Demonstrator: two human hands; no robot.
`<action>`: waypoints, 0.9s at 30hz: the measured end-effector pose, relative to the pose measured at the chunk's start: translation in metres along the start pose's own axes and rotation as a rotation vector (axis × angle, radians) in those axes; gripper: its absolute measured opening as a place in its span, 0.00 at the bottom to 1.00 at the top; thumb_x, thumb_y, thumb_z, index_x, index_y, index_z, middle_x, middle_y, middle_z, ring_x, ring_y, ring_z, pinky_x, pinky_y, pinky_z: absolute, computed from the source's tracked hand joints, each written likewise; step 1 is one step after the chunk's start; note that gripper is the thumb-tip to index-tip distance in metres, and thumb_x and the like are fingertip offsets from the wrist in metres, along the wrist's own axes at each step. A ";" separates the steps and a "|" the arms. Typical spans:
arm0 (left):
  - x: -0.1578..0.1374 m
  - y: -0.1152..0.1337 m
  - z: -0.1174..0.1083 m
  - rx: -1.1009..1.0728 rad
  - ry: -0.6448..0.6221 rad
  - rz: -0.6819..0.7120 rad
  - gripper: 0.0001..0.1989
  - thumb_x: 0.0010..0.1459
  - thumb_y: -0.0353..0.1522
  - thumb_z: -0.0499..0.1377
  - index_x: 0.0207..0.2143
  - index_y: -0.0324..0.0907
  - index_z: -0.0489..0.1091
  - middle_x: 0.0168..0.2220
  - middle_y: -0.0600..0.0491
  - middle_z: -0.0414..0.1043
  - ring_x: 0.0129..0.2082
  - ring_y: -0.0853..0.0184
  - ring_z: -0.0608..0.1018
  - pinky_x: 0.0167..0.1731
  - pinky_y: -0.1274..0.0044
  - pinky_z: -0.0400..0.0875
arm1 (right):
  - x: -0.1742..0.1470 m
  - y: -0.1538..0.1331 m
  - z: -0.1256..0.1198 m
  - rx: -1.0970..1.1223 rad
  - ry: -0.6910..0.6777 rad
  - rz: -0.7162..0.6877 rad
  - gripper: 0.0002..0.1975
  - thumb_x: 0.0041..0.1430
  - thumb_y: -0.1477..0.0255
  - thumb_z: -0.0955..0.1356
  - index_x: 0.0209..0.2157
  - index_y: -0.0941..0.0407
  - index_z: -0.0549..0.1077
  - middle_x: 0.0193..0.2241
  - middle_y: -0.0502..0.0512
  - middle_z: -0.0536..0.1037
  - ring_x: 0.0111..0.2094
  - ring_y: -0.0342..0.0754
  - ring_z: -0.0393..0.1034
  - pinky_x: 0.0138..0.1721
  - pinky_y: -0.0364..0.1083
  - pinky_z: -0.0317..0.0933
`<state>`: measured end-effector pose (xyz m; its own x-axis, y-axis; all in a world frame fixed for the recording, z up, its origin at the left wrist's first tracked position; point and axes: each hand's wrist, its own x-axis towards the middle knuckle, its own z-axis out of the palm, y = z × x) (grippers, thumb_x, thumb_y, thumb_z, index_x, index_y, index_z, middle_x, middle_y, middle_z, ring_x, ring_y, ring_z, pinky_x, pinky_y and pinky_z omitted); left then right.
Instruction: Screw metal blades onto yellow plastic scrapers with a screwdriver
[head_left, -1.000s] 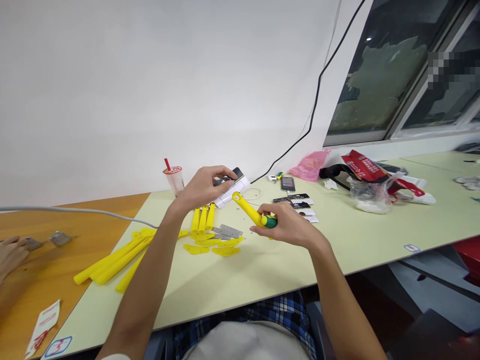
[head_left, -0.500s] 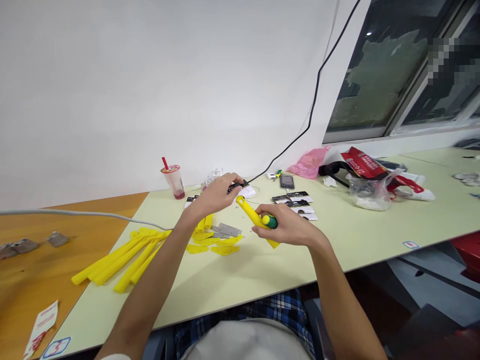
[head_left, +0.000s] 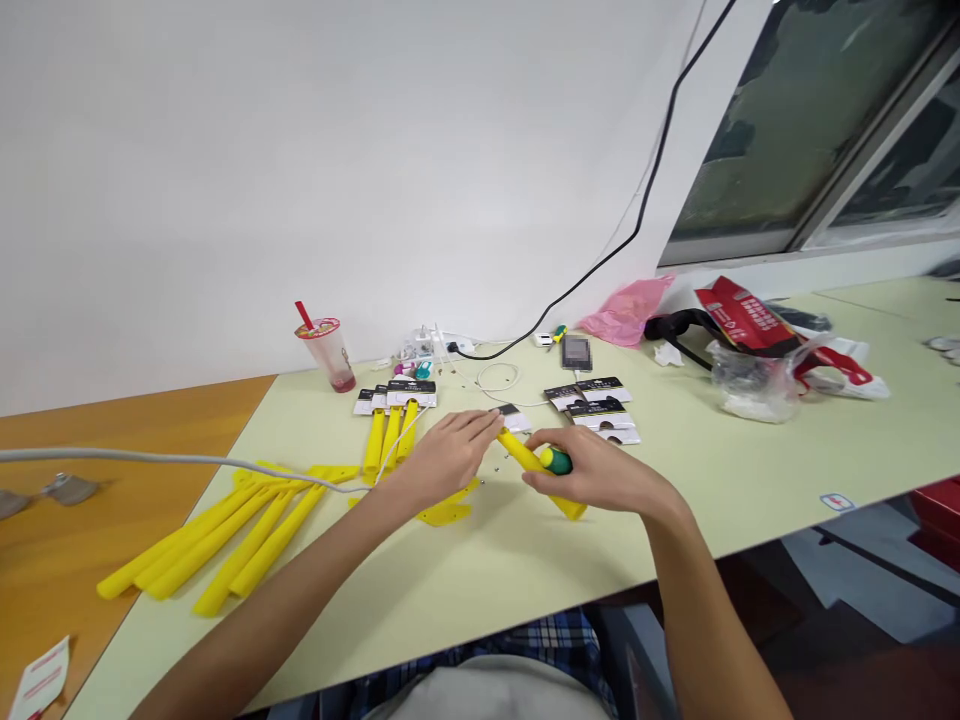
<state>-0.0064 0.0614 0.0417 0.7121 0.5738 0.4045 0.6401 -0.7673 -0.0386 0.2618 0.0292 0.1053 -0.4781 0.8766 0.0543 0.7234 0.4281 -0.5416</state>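
Right fingers (head_left: 552, 437) grip a smooth yellow tube (head_left: 519, 449) and rounded green handle (head_left: 556, 461); left fingers' (head_left: 480, 428) hold is unclear

Diffuse light is brightening the wall (head_left: 225, 180), faint shadows are lying on the surface (head_left: 712, 470), the window (head_left: 810, 130) is looking dim, and pixelation is veiling a small screen (head_left: 577, 351).

R hand (head_left: 606, 470) hides most of green tool (head_left: 556, 461), L hand (head_left: 450, 460) pt of flat yellow pcs (head_left: 445, 513); we can't ID tiny bits (head_left: 482, 482), too small; device scrn (head_left: 577, 353) blurred; grey pc (head_left: 11, 503) cut by L edge.
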 end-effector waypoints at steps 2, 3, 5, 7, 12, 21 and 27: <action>-0.010 -0.006 0.018 -0.039 0.004 0.014 0.34 0.66 0.18 0.53 0.72 0.41 0.66 0.69 0.41 0.75 0.69 0.55 0.76 0.67 0.60 0.73 | 0.001 0.002 0.004 0.045 -0.093 0.048 0.21 0.63 0.59 0.73 0.54 0.54 0.82 0.27 0.48 0.78 0.28 0.49 0.71 0.32 0.47 0.62; -0.013 -0.010 0.025 -0.064 0.006 0.023 0.35 0.65 0.17 0.53 0.72 0.41 0.66 0.68 0.41 0.76 0.69 0.56 0.77 0.66 0.61 0.74 | 0.003 0.004 0.007 0.065 -0.131 0.067 0.25 0.63 0.59 0.73 0.58 0.54 0.80 0.26 0.47 0.76 0.27 0.49 0.70 0.31 0.47 0.61; -0.016 -0.023 0.033 -0.109 0.005 0.032 0.36 0.62 0.15 0.53 0.71 0.41 0.67 0.68 0.41 0.76 0.68 0.57 0.78 0.66 0.61 0.75 | 0.010 0.006 0.013 0.097 -0.174 0.075 0.28 0.64 0.58 0.73 0.63 0.53 0.77 0.26 0.46 0.73 0.28 0.49 0.68 0.32 0.47 0.60; -0.015 -0.042 0.034 -0.131 -0.005 0.021 0.37 0.61 0.15 0.53 0.70 0.42 0.69 0.68 0.43 0.76 0.69 0.58 0.78 0.67 0.60 0.75 | 0.024 0.006 0.022 0.134 -0.187 0.052 0.29 0.67 0.57 0.71 0.66 0.51 0.73 0.26 0.45 0.72 0.29 0.50 0.67 0.34 0.47 0.60; -0.002 -0.112 0.029 -0.134 -0.044 -0.071 0.33 0.62 0.16 0.52 0.65 0.44 0.76 0.66 0.45 0.78 0.68 0.58 0.79 0.70 0.57 0.72 | 0.086 0.001 0.052 0.215 -0.137 -0.046 0.31 0.70 0.52 0.69 0.68 0.52 0.70 0.31 0.49 0.76 0.37 0.53 0.71 0.42 0.49 0.62; -0.016 -0.173 0.030 -0.152 -0.177 -0.251 0.40 0.50 0.14 0.53 0.63 0.44 0.79 0.70 0.45 0.74 0.73 0.56 0.73 0.72 0.58 0.70 | 0.156 -0.007 0.083 0.276 -0.356 -0.188 0.36 0.69 0.49 0.71 0.68 0.57 0.70 0.49 0.63 0.83 0.47 0.58 0.76 0.42 0.47 0.63; -0.016 -0.162 0.035 -0.085 -0.222 -0.278 0.44 0.48 0.13 0.50 0.66 0.39 0.76 0.72 0.41 0.71 0.76 0.58 0.68 0.75 0.60 0.65 | 0.161 -0.003 0.092 0.154 -0.445 -0.240 0.44 0.69 0.41 0.69 0.72 0.58 0.67 0.40 0.62 0.82 0.40 0.58 0.73 0.36 0.47 0.57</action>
<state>-0.1114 0.1870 0.0098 0.5655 0.8047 0.1805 0.7984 -0.5891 0.1246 0.1370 0.1488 0.0380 -0.8108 0.5656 -0.1509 0.5019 0.5390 -0.6765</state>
